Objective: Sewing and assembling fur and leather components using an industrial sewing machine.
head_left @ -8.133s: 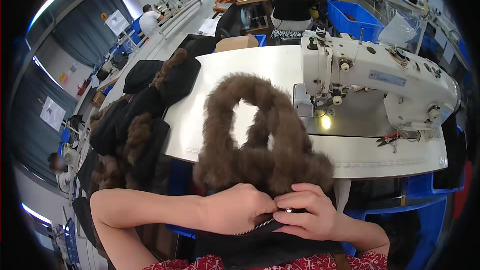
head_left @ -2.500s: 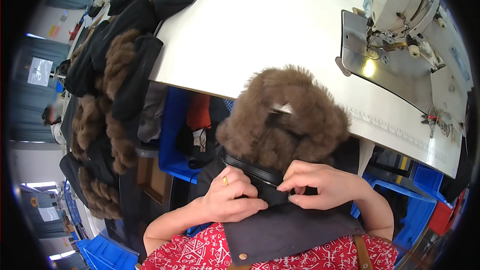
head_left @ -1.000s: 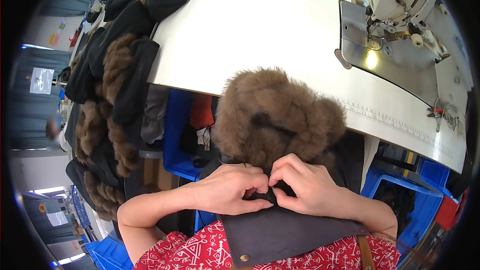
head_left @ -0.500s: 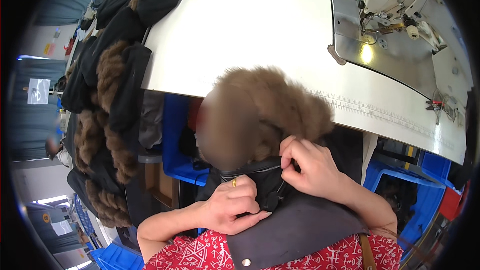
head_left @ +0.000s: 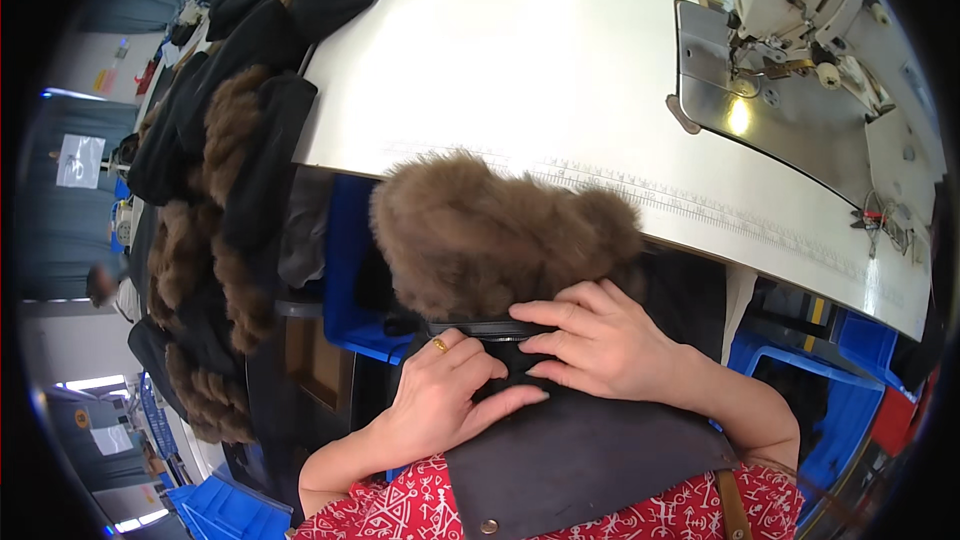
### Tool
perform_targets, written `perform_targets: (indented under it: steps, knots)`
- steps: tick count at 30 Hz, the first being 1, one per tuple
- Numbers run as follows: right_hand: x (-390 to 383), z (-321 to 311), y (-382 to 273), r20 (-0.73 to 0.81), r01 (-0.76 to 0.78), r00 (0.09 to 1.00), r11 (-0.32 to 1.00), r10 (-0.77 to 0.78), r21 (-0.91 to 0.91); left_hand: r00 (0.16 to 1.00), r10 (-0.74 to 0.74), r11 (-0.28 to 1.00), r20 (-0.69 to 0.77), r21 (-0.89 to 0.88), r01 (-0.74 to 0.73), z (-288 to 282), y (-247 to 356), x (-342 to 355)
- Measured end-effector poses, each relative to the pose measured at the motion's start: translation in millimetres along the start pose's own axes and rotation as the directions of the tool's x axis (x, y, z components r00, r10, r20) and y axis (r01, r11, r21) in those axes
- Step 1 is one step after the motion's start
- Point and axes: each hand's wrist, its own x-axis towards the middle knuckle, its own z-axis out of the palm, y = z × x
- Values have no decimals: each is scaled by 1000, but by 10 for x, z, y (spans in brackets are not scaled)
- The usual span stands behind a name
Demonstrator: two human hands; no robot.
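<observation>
A black garment piece with a thick brown fur trim (head_left: 500,230) lies across my lap, the fur resting over the table's front edge. Along the fur's near side runs a dark zipper (head_left: 488,330). My left hand (head_left: 435,395), with a gold ring, has its fingers curled over the zipper's left part, gripping the garment, while its thumb points right. On the zipper's right part lies my right hand (head_left: 610,345), fingers stretched and slightly apart against the black cloth. The underside of the garment is hidden.
A white table (head_left: 480,70) carries a sewing machine (head_left: 790,50) at the right and a printed ruler scale along its front. Several black fur-trimmed garments (head_left: 230,130) are heaped at the left. Blue bins (head_left: 345,290) stand under the table, another blue bin (head_left: 845,390) at the right.
The fur has shifted left and turned flatter along the table edge. My right hand has gone from a raised pinch at the zipper's end to stretched fingers laid along it.
</observation>
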Motion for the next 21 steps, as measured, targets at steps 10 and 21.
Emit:
perform_targets:
  steps: [10, 21]
  knots:
    - [64, -75, -49, 86, 6, 996, 1000, -5, -13, 990, 138, 990, -9, 5, -138, 25, 21, -22]
    - [63, 73, -59, 27, 145, 989, 955, -142, -260, 981, -158, 987, 109, -13, 161, -3, 184, -38]
